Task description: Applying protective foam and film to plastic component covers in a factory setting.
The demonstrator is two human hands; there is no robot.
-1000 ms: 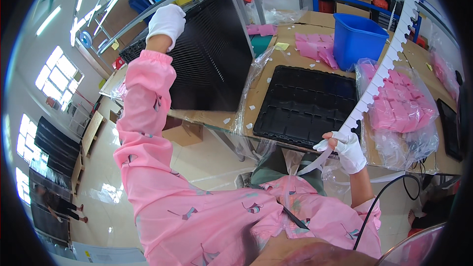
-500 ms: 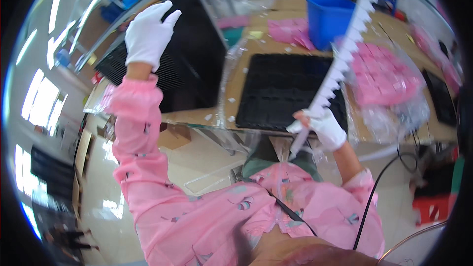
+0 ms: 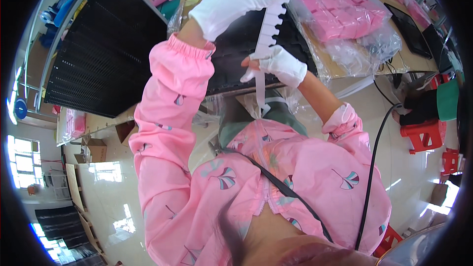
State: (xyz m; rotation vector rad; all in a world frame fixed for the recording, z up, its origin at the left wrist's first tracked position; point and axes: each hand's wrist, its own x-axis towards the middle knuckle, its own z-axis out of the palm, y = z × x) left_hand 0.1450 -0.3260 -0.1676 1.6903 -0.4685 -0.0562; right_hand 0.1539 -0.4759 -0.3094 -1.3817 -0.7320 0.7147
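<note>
A long white strip [image 3: 266,34] with a notched, tooth-like edge runs up and away from me in front of my body. Its lower end tapers to a plain tail near my lap. My right hand [image 3: 282,66], in a white glove with bare fingertips showing, is closed around the lower part. Higher up, my left hand [image 3: 231,2], also gloved, reaches across with thumb and fingers closed on the strip's upper part. Beneath both hands lies a black moulded tray [image 3: 231,61] on the table, partly covered by my left arm and the strip.
A tall black slotted panel or rack [image 3: 108,49] stands to the left. Pink pieces in clear plastic [image 3: 340,10] lie right of the tray, with a black tablet-like device [image 3: 408,29] beyond. A dark cable [image 3: 377,138] hangs on my right, near a red stool [image 3: 422,135] and another person.
My left hand has come from the far left, where it was apart and raised, over to the strip and taken hold. The right hand keeps its grip. The view has shifted.
</note>
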